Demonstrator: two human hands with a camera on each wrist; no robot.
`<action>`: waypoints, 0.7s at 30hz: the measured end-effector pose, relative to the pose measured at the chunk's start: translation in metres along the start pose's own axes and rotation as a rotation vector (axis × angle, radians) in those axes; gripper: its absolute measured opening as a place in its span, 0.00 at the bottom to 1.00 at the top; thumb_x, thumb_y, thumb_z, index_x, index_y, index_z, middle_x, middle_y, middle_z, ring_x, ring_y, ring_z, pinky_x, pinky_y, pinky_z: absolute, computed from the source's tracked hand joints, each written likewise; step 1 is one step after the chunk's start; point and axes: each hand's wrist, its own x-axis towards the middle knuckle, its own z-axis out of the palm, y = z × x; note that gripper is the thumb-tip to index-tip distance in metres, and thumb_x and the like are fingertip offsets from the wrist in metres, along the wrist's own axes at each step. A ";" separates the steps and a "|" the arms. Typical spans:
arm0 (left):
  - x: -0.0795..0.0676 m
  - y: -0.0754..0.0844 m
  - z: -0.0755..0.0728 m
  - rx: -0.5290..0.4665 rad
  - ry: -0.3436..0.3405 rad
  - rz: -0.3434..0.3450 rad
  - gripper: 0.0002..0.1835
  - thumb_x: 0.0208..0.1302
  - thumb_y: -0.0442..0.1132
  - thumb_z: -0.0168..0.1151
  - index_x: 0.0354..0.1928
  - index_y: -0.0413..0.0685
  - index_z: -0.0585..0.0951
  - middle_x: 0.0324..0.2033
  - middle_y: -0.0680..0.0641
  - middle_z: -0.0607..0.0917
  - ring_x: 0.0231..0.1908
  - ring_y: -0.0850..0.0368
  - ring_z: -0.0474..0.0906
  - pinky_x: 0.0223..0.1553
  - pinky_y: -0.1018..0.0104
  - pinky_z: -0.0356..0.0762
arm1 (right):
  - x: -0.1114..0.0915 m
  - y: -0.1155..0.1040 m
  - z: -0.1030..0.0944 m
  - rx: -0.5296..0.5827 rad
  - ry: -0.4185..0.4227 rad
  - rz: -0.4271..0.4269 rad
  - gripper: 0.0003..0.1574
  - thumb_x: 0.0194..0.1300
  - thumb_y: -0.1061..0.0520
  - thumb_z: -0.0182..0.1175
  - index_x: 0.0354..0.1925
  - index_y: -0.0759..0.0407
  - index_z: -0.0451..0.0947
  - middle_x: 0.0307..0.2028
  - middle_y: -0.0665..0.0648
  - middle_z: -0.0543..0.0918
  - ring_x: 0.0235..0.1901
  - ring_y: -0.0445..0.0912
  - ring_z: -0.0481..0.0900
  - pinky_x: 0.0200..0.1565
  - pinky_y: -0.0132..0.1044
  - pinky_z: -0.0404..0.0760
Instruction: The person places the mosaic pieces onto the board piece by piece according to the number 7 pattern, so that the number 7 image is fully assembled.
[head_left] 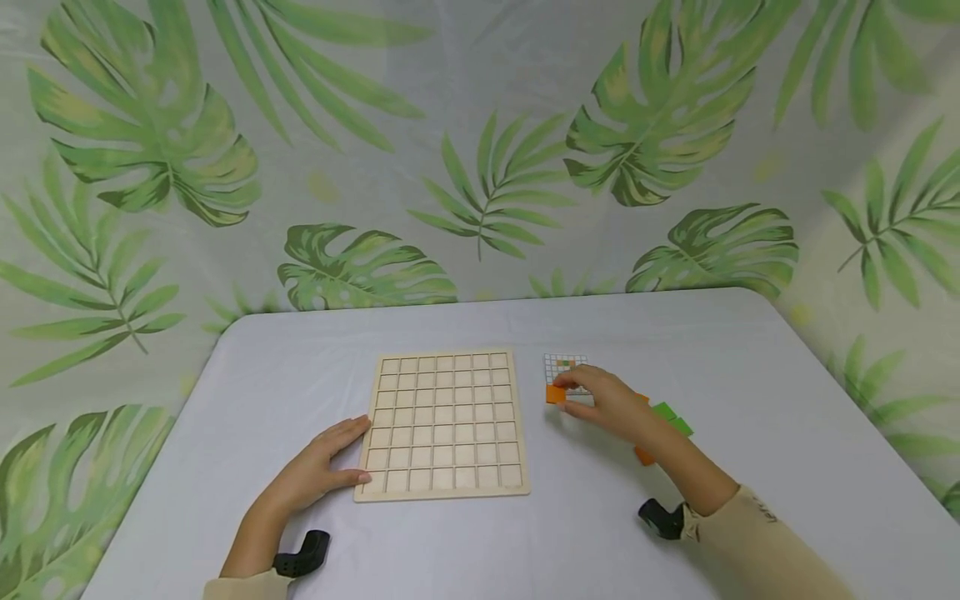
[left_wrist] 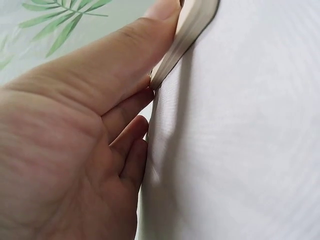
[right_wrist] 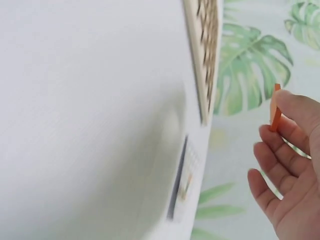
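A wooden grid board (head_left: 442,425) with rows of square recesses lies on the table. My left hand (head_left: 318,468) rests at its left edge, thumb and fingertips touching the frame; in the left wrist view the thumb (left_wrist: 120,60) lies against the board's rim. Between thumb and fingertips my right hand (head_left: 607,404) pinches an orange square tile (head_left: 555,394), held above the table right of the board. That thin tile (right_wrist: 275,107) shows edge-on in the right wrist view. Partly covered by this hand is a small pattern card (head_left: 558,362) with a printed grid and coloured squares.
Green tiles (head_left: 681,426) lie beyond the right forearm, with an orange tile (head_left: 644,456) partly hidden by it. A white cloth (head_left: 450,550) covers the table, and a leaf-patterned curtain (head_left: 487,167) hangs behind.
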 end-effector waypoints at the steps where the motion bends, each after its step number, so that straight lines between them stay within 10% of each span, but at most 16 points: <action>1: 0.000 0.000 0.000 -0.001 0.000 0.000 0.46 0.45 0.53 0.68 0.65 0.44 0.61 0.64 0.43 0.59 0.64 0.40 0.49 0.59 0.42 0.48 | 0.007 -0.004 0.003 0.010 0.003 -0.010 0.18 0.57 0.57 0.63 0.46 0.60 0.75 0.42 0.51 0.78 0.43 0.49 0.75 0.45 0.45 0.74; 10: -0.001 0.000 -0.002 0.007 0.004 0.041 0.44 0.47 0.52 0.67 0.65 0.42 0.62 0.64 0.41 0.60 0.63 0.39 0.50 0.58 0.41 0.49 | 0.070 -0.032 0.033 0.114 0.060 -0.080 0.17 0.58 0.57 0.61 0.46 0.61 0.75 0.42 0.53 0.77 0.42 0.51 0.74 0.45 0.44 0.74; 21: -0.001 -0.003 0.001 -0.011 0.009 0.028 0.44 0.46 0.52 0.67 0.65 0.44 0.62 0.64 0.43 0.60 0.64 0.41 0.50 0.59 0.41 0.48 | 0.121 -0.046 0.081 0.268 0.001 0.065 0.20 0.61 0.57 0.59 0.51 0.62 0.74 0.46 0.54 0.77 0.44 0.46 0.73 0.46 0.35 0.72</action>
